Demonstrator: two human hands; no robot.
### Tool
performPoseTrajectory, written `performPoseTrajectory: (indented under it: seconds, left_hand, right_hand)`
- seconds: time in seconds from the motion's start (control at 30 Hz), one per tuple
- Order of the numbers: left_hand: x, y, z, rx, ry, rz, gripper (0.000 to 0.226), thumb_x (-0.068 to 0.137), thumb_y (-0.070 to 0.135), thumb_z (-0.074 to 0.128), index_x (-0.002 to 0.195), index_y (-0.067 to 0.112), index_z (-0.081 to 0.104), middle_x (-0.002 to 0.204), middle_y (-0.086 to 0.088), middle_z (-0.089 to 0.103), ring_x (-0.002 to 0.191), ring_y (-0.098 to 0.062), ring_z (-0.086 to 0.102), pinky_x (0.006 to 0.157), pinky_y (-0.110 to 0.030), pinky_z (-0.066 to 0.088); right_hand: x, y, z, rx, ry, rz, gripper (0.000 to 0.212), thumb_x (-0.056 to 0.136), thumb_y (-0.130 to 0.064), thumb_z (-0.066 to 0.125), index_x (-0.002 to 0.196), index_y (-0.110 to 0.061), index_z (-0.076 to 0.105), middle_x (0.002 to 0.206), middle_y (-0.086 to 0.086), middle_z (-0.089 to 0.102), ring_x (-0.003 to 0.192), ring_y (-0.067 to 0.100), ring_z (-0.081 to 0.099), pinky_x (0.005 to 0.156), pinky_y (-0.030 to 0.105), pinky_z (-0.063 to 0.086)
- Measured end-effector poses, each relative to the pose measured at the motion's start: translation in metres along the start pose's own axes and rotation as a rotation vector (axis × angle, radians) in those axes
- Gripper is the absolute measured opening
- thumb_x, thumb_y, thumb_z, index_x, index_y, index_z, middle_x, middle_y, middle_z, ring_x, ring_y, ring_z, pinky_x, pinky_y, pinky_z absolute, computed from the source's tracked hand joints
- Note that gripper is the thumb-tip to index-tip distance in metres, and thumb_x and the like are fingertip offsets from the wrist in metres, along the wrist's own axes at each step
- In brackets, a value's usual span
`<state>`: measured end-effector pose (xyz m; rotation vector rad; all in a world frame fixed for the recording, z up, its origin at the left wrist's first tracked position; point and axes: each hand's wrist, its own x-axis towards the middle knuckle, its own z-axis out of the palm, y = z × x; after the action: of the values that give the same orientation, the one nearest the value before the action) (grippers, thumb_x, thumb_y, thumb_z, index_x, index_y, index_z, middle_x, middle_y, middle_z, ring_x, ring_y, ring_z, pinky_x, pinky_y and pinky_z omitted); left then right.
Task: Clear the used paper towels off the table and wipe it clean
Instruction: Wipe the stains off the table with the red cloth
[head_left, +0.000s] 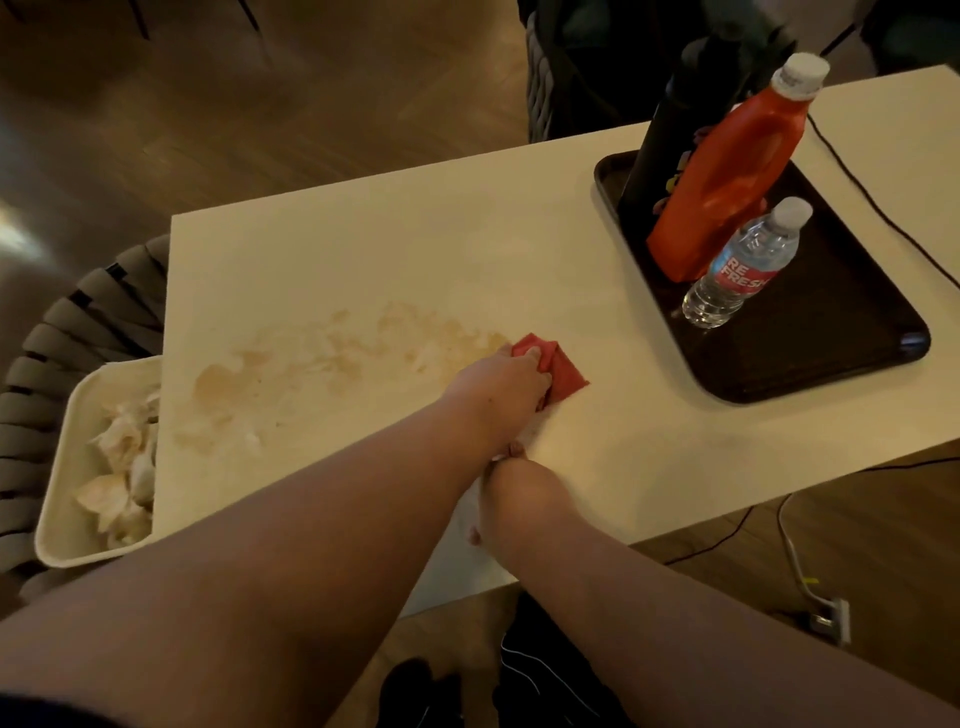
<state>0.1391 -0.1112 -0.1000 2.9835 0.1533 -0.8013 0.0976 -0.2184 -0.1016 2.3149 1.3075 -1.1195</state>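
A brownish smeared stain (332, 358) spreads across the white table (415, 244). My left hand (506, 382) reaches over from the left and grips a folded red cloth (563, 371) at the stain's right end, holding it down on the tabletop. Just behind it, my right hand (514, 493) rests on the table near the front edge, its fingertips partly hidden under my left forearm. Crumpled used paper towels (122, 467) lie in a white bin (60, 467) tucked against the table's left edge.
A dark tray (831, 358) at the right holds an orange bottle (727, 171), a water bottle (743, 265) and a tall black bottle (665, 135). A black cable (883, 208) runs along the table's right side. A woven chair (78, 322) stands behind the bin.
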Motion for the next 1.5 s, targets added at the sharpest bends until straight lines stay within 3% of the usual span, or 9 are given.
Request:
performPoseTrajectory:
  seconds: [0.2, 0.33, 0.47, 0.57, 0.83, 1.17, 1.27, 1.37, 1.5]
  left_hand:
    - [0.015, -0.008, -0.005, -0.139, 0.033, -0.223, 0.047, 0.098, 0.006, 0.050, 0.144, 0.017, 0.054, 0.164, -0.007, 0.028, 0.137, -0.035, 0.045, 0.096, -0.047, 0.054]
    - [0.014, -0.023, -0.002, -0.293, 0.034, -0.353, 0.055, 0.101, 0.012, 0.052, 0.155, 0.015, 0.041, 0.152, -0.005, 0.047, 0.114, -0.030, 0.062, 0.085, -0.044, 0.059]
    - [0.005, -0.024, 0.011, -0.309, -0.006, -0.428, 0.067, 0.096, 0.012, 0.058, 0.158, 0.010, 0.032, 0.146, -0.014, 0.052, 0.103, -0.032, 0.066, 0.074, -0.042, 0.059]
    - [-0.025, -0.025, 0.018, -0.262, 0.038, -0.388, 0.044, 0.099, 0.010, 0.050, 0.143, 0.013, 0.052, 0.153, -0.014, 0.042, 0.110, -0.031, 0.062, 0.083, -0.041, 0.057]
    - [-0.062, -0.011, 0.044, -0.222, 0.028, -0.392, 0.051, 0.105, 0.014, 0.039, 0.156, 0.016, 0.036, 0.166, -0.017, 0.018, 0.141, -0.041, 0.035, 0.106, -0.046, 0.046]
    - [0.000, -0.037, 0.011, -0.270, 0.054, -0.427, 0.052, 0.100, 0.006, 0.047, 0.151, 0.017, 0.044, 0.164, -0.014, 0.028, 0.132, -0.036, 0.051, 0.089, -0.045, 0.055]
    - [-0.014, -0.036, 0.011, -0.253, 0.068, -0.381, 0.054, 0.103, 0.012, 0.044, 0.156, 0.021, 0.035, 0.169, -0.008, 0.012, 0.146, -0.039, 0.031, 0.104, -0.053, 0.048]
    - [-0.042, -0.040, 0.011, -0.387, 0.174, -0.384, 0.066, 0.105, 0.027, 0.045, 0.163, 0.026, 0.012, 0.171, -0.008, 0.000, 0.155, -0.038, 0.008, 0.120, -0.062, 0.018]
    - [-0.112, -0.045, 0.039, -0.622, 0.380, -0.565, 0.043, 0.094, 0.032, 0.055, 0.134, 0.018, 0.059, 0.140, -0.007, 0.055, 0.131, -0.034, 0.051, 0.103, -0.046, 0.047]
  right_hand:
    - [0.013, -0.002, 0.005, -0.150, -0.085, 0.003, 0.059, 0.107, -0.038, 0.037, 0.154, -0.001, 0.032, 0.155, 0.023, 0.034, 0.138, 0.037, 0.037, 0.114, 0.044, 0.027]
    - [0.022, -0.003, 0.016, 0.006, -0.008, 0.076, 0.100, 0.097, -0.047, 0.060, 0.158, 0.005, 0.000, 0.165, 0.025, 0.006, 0.152, 0.036, 0.013, 0.121, 0.041, 0.020]
    - [0.020, 0.004, 0.014, 0.116, 0.017, 0.069, 0.090, 0.094, -0.037, 0.068, 0.159, -0.004, 0.015, 0.167, 0.020, 0.008, 0.153, 0.037, 0.010, 0.119, 0.042, 0.025]
    - [0.022, 0.006, 0.014, 0.114, 0.011, 0.054, 0.100, 0.088, -0.038, 0.076, 0.159, -0.002, 0.015, 0.168, 0.018, 0.003, 0.156, 0.031, 0.000, 0.120, 0.045, 0.022]
    - [0.012, 0.005, 0.012, 0.100, 0.118, 0.014, 0.084, 0.093, -0.030, 0.070, 0.159, -0.008, 0.023, 0.168, 0.015, 0.012, 0.156, 0.029, 0.010, 0.118, 0.042, 0.030]
    - [0.046, 0.001, 0.017, 0.104, -0.111, 0.155, 0.123, 0.087, -0.044, 0.076, 0.157, -0.005, -0.017, 0.167, 0.013, -0.018, 0.154, 0.028, -0.014, 0.123, 0.045, 0.008]
    - [0.034, -0.002, 0.010, 0.075, -0.098, 0.138, 0.110, 0.091, -0.040, 0.074, 0.160, -0.006, -0.004, 0.168, 0.015, -0.014, 0.156, 0.030, -0.005, 0.123, 0.045, 0.014]
    - [0.006, -0.001, -0.002, 0.067, 0.023, 0.063, 0.076, 0.090, -0.042, 0.073, 0.151, -0.010, 0.040, 0.167, 0.016, 0.017, 0.151, 0.030, 0.027, 0.114, 0.040, 0.035]
    - [-0.010, 0.009, -0.041, 0.028, 0.092, 0.011, 0.045, 0.092, -0.051, 0.066, 0.110, -0.010, 0.072, 0.112, 0.009, 0.069, 0.108, 0.027, 0.063, 0.084, 0.033, 0.048]
